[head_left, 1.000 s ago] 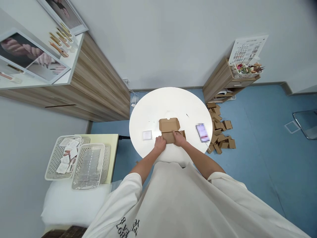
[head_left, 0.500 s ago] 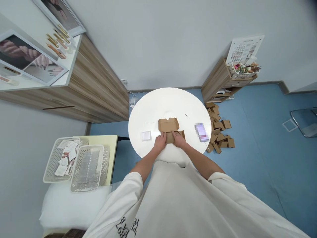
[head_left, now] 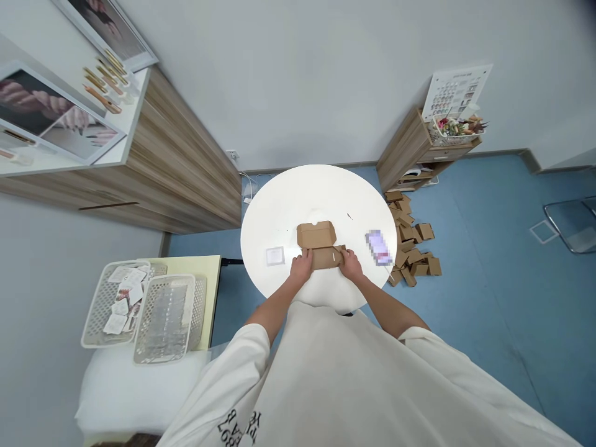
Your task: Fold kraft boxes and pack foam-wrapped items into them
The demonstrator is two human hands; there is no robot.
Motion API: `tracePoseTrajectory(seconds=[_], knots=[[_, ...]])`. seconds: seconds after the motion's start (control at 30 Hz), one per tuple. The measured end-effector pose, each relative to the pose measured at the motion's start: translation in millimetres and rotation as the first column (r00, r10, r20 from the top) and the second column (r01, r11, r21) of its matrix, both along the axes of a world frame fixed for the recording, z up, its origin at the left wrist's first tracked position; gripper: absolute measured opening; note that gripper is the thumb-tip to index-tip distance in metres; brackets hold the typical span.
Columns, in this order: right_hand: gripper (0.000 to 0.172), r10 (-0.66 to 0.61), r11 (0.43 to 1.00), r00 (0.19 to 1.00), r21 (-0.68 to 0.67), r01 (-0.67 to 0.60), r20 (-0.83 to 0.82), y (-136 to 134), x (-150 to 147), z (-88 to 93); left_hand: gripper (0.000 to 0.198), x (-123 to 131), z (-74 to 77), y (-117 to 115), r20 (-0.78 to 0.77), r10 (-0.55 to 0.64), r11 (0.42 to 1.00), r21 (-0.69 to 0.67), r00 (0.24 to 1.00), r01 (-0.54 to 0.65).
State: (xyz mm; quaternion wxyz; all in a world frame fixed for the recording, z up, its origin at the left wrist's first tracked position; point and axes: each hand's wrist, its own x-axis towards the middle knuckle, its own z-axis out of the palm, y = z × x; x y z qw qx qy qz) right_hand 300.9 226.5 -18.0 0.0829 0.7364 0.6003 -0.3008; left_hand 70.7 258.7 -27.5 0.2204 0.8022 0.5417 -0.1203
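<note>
A brown cardboard box, its lid panel laid back, sits on the round white table in front of me. My left hand grips the left end of the box's near part, fingertips over its edge. At the opposite end, my right hand is closed around the right side flap. Left of the box lies a small clear, flat case. A phone with a blurred-out screen rests near the table's right edge.
Several folded brown boxes are piled on the blue floor to the right. White baskets with packets and clear cases stand on a side table at left. Wooden cabinets line the wall; a metal-framed chair is far right.
My right hand has moved right, from the box's near panel to its right end flap. My left hand stays at the left end.
</note>
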Motion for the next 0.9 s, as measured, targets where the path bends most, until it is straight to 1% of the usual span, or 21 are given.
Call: tracePoseTrajectory(seconds=[0.07,0.17,0.23,0.33,0.43,0.5,0.57,0.63,0.7,0.8,0.9], knots=[[0.061,-0.012,1.000,1.000,-0.014,0.012,-0.022,8,-3,-0.5,0.084,0,-0.5,0,-0.004,0.003,1.000,-0.005,1.000,-0.003],[0.055,-0.021,0.999,0.999,0.024,0.022,-0.047,15,-9,4.1,0.084,0,-1.4,1,0.004,0.003,1.000,-0.012,1.000,-0.003],[0.056,-0.003,0.999,0.998,0.050,0.006,-0.060,15,-13,8.9,0.084,-1,-1.8,1,0.013,0.002,1.000,-0.016,1.000,-0.002],[0.064,0.042,0.996,0.994,0.086,-0.033,-0.105,12,-20,14.6,0.085,-1,-1.9,1,0.015,0.001,1.000,-0.013,1.000,-0.001],[0.072,0.033,0.989,0.983,0.149,-0.006,-0.182,7,-28,15.0,0.085,-2,-2.0,0,0.015,-0.001,1.000,-0.001,1.000,0.001],[0.069,0.007,0.984,0.973,0.173,0.034,-0.231,3,-31,12.8,0.085,-2,-2.0,0,0.016,-0.003,1.000,0.004,1.000,0.003],[0.060,-0.009,0.983,0.966,0.174,0.055,-0.257,-1,-32,10.4,0.085,-3,-1.7,-1,0.016,-0.001,1.000,0.002,1.000,0.001],[0.051,0.002,0.986,0.969,0.161,0.039,-0.246,-4,-33,9.1,0.085,-3,-0.9,0,0.019,0.003,1.000,-0.010,1.000,-0.002],[0.047,0.029,0.990,0.978,0.141,0.000,-0.205,-5,-34,9.6,0.085,-3,0.1,0,0.024,0.007,1.000,-0.023,1.000,-0.006],[0.045,0.085,0.993,0.988,0.092,-0.073,-0.132,-2,-36,12.8,0.085,-3,1.2,0,0.020,0.006,1.000,-0.028,1.000,-0.006],[0.042,0.164,0.986,0.986,0.013,-0.164,-0.042,2,-37,16.3,0.084,-4,1.3,0,0.018,0.002,1.000,-0.026,1.000,-0.002]])
